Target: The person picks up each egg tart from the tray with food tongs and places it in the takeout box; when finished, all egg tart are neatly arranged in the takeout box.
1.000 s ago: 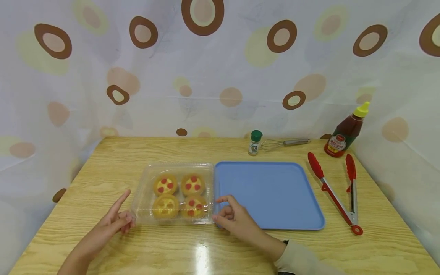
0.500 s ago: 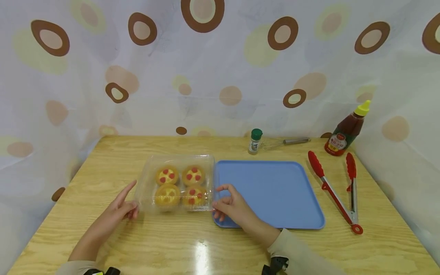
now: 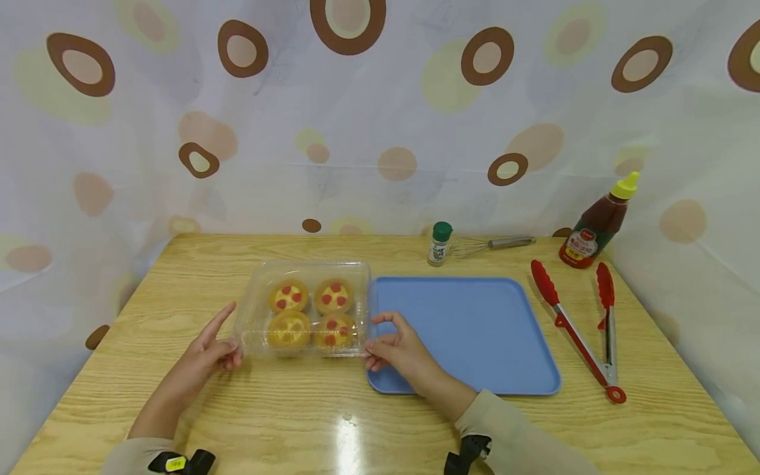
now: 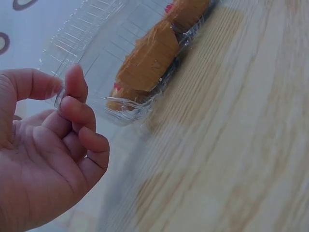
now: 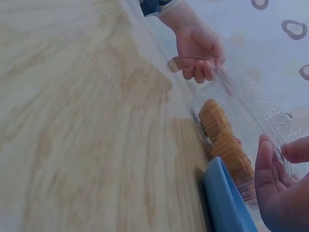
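Note:
A clear plastic clamshell box lies left of the blue tray, its lid over several egg tarts with red bits on most of them. At its front left corner my left hand pinches the rim between thumb and fingers, the index finger pointing forward in the head view. My right hand pinches the rim at the front right corner, above the tray's left edge. In the left wrist view, the thumb and fingertips meet on the thin plastic edge, with the tarts low in the box beyond.
The blue tray lies flat right of the box. Red-tipped tongs lie spread at the right. A sauce bottle, a whisk and a green-capped shaker are along the back of the wooden table.
The box, held by both hands, has shifted away from me toward the back of the table. Tray, tongs and bottle stay in place.

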